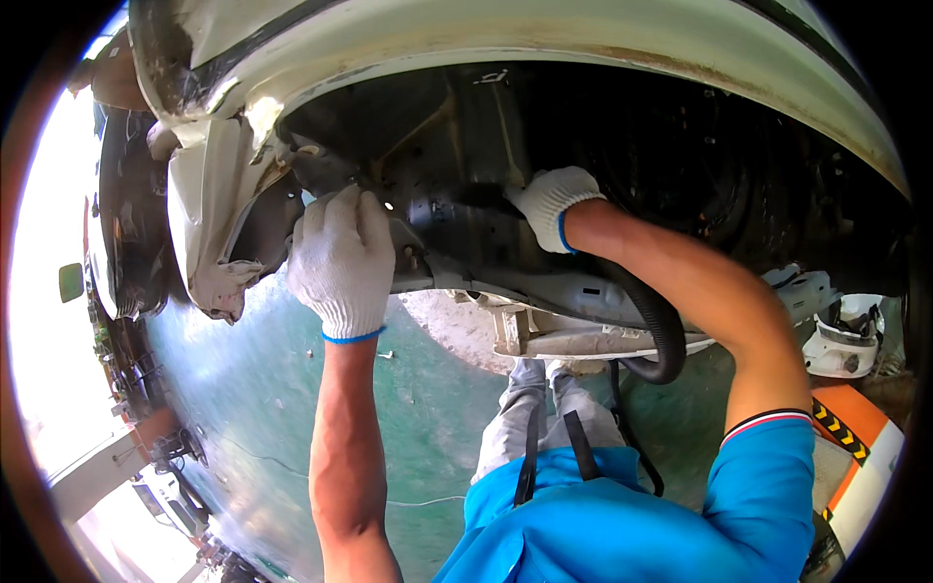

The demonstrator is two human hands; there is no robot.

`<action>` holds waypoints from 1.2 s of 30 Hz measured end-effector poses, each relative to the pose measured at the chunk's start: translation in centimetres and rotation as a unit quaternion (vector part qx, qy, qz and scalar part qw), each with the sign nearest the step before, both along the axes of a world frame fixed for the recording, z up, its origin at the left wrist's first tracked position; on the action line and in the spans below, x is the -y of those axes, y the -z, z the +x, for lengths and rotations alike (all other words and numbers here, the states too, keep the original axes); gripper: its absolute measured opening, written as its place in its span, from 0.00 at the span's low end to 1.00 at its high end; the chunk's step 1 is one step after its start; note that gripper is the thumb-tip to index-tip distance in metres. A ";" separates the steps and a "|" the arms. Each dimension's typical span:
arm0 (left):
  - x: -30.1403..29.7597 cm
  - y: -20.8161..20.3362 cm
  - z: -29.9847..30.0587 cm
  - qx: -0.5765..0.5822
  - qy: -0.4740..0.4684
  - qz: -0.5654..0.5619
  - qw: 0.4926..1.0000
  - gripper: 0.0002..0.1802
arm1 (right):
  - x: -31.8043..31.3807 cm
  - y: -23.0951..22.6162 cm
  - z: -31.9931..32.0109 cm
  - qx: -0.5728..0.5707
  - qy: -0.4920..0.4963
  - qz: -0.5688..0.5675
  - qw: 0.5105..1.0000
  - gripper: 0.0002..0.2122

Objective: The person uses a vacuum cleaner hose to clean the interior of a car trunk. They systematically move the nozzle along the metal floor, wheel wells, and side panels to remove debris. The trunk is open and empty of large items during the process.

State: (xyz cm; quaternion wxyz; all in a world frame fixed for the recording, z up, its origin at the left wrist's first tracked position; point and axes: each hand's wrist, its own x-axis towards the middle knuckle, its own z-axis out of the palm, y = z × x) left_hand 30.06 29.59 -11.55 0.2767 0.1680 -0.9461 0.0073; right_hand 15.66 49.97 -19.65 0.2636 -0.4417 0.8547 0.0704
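The person's 2 hands, in white gloves, work at a dark panel (418, 199) at the far middle of the scene, under the pale car body (437, 53). The left hand (342, 257) is at the panel's left part, its fingers close together and bent, tips out of sight; whether they grip cannot be told. The right hand (552, 204) is farther right, fingers pointing left; their spacing or hold cannot be told. A pale rail (583, 301) runs along the panel's near side, and a black hose (666, 335) curves below the right forearm. At left hangs a torn white trim (199, 219); green floor (243, 389) lies nearer.
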 end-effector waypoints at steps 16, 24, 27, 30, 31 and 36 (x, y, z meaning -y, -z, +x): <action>-0.2 -0.3 0.0 0.051 0.002 0.001 0.999 0.11 | -1.3 6.1 2.7 0.010 0.032 -0.096 0.995 0.19; 0.1 0.0 0.0 0.053 -0.004 -0.010 0.999 0.10 | -0.9 6.8 -0.8 -0.008 0.098 -0.129 0.987 0.27; 0.2 0.1 0.2 0.057 -0.007 -0.009 0.998 0.10 | 0.0 5.2 -0.8 0.053 0.101 -0.094 0.989 0.22; -0.1 -0.1 -0.1 0.060 -0.009 -0.005 0.998 0.11 | 0.4 6.8 0.9 0.026 0.127 -0.158 0.979 0.21; -0.1 0.2 -0.3 0.059 -0.003 0.000 0.998 0.11 | 0.5 7.5 1.1 0.008 0.117 -0.149 0.982 0.21; 0.1 0.0 0.2 0.060 -0.011 0.004 0.998 0.11 | 1.5 6.6 0.9 0.038 0.104 -0.143 0.984 0.20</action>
